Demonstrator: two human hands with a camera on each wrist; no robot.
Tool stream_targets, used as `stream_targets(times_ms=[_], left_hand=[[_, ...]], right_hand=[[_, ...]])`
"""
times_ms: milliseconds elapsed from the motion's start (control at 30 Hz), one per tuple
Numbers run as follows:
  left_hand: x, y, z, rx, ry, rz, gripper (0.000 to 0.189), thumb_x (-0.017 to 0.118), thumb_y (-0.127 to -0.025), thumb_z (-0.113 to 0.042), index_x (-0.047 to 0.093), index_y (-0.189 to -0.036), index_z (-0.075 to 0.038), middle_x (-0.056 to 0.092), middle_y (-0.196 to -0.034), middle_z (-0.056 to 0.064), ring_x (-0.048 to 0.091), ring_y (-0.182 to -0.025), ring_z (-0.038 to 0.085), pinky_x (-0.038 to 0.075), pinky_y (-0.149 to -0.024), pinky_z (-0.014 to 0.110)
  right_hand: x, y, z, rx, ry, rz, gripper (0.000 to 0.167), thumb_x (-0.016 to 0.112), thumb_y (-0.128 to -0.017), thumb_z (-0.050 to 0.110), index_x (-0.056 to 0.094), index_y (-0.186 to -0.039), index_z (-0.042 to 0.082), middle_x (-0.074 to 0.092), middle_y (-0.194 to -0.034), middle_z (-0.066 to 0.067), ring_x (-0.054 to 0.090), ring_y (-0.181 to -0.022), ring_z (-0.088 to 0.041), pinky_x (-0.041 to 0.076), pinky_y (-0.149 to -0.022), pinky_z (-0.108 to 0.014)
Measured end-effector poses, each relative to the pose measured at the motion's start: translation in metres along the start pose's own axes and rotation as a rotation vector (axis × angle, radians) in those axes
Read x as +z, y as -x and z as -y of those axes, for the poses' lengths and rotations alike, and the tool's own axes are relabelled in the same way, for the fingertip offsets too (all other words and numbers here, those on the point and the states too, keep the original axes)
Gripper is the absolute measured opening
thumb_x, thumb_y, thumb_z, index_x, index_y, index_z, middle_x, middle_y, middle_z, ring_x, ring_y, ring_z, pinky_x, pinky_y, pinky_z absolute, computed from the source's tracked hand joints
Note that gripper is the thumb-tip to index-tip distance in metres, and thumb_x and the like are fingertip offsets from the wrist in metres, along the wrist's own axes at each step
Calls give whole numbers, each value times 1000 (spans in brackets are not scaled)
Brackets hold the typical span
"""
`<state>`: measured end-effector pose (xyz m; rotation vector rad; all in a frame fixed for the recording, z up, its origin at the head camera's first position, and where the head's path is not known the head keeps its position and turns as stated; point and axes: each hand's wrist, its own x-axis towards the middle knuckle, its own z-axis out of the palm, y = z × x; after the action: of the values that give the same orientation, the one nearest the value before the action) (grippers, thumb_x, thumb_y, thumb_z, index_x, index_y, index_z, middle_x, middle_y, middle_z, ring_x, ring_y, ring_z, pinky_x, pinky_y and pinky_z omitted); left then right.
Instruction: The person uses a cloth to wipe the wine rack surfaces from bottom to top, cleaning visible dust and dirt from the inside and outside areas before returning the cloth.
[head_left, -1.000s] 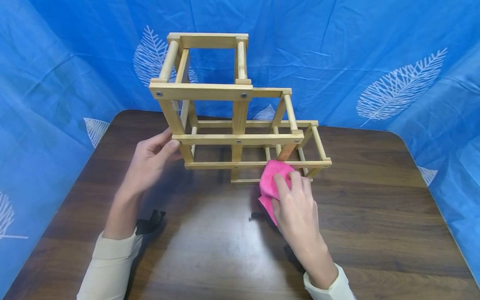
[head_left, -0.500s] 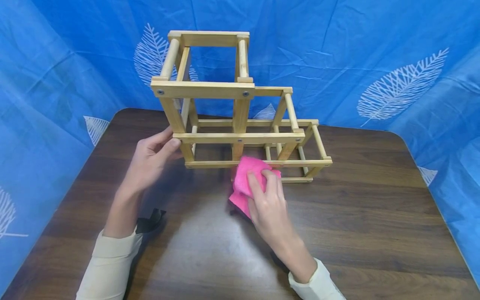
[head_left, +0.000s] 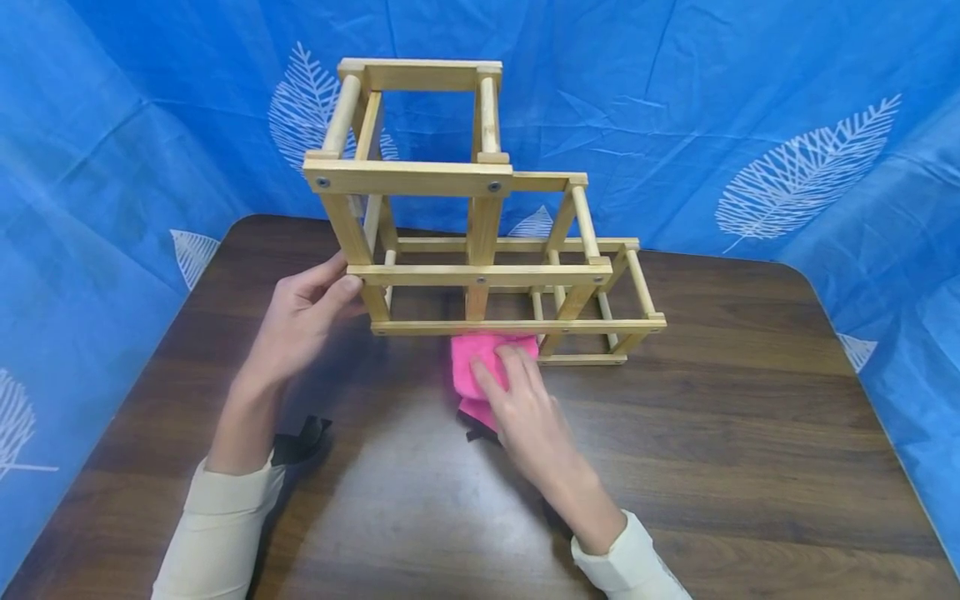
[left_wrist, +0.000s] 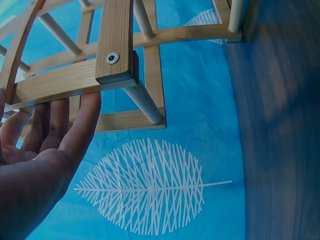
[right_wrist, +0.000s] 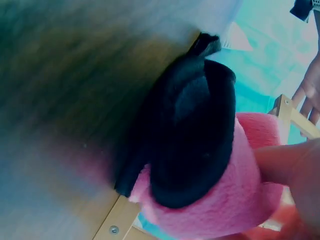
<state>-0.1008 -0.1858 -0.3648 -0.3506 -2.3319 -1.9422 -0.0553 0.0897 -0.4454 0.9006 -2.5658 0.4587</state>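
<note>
A stepped wooden rack [head_left: 405, 179] of pale slats and round dowels stands toward the back of the table, tallest at its left. My left hand [head_left: 300, 321] grips its left upright, thumb in front; in the left wrist view, the fingers [left_wrist: 89, 117] curl behind a slat [left_wrist: 55, 82]. My right hand [head_left: 528, 421] holds a bunched pink plush cleaning mitt [head_left: 468, 367] against the underside of a low front rail [head_left: 427, 328]. The right wrist view shows the mitt's black-bound opening [right_wrist: 172, 195] and a black loop [right_wrist: 205, 45]. Rack and mitt hide part of the right fingertips.
The dark wood-grain table [head_left: 720, 433] spreads below and in front of the rack. A blue curtain [head_left: 660, 108] with white leaf prints hangs close behind and at both sides. A black strap [head_left: 303, 442] shows beside the left wrist.
My right hand has moved left along the low front rail with the pink mitt, then slightly down below it. The left hand keeps its grip, and the rack stays nearly in place.
</note>
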Motion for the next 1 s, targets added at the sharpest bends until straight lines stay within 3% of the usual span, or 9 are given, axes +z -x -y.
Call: stream_targets(times_ms=[267,400,600,833,1000], left_hand=[[0,0,-2,11,-31,-2,46,54,-103,-16,47,-148,-13,55,-139,19,61,-116,29,53,-88,33],[-1,0,-1,23,-32,-10,45,54,-103,-15,47,-147,-12,56,-138,18,63,-114,24,54,-87,33],[0,0,0,23,-23,-2,45,53,-103,-14,47,-147,-10,55,-139,20,62,-114,23,53,-88,32],[-1,0,2,30,-38,15,46,52,-103,-15,45,-148,-12,52,-141,21,60,-118,28,53,-89,33],[-1,-1,2,39,-28,19,45,53,-103,-13,46,-148,-11,52,-140,23,61,-116,24,53,-88,33]], right_hand=[[-1,0,-9,12,-7,132,58,69,-76,-11,61,-130,9,51,-134,-21,46,-127,-37,60,-70,-46],[-1,-2,-9,34,-14,188,63,73,-76,-3,59,-135,14,50,-139,-17,41,-131,-34,60,-63,-46],[-1,-3,-4,102,33,285,55,77,-87,29,58,-137,19,51,-141,-15,44,-131,-37,58,-56,-52],[-3,-2,-3,108,134,304,59,76,-71,-6,65,-123,20,59,-125,-12,52,-116,-37,53,-43,-44],[-8,0,-6,110,144,286,51,74,-72,-8,68,-114,18,59,-109,-10,53,-101,-33,49,-40,-41]])
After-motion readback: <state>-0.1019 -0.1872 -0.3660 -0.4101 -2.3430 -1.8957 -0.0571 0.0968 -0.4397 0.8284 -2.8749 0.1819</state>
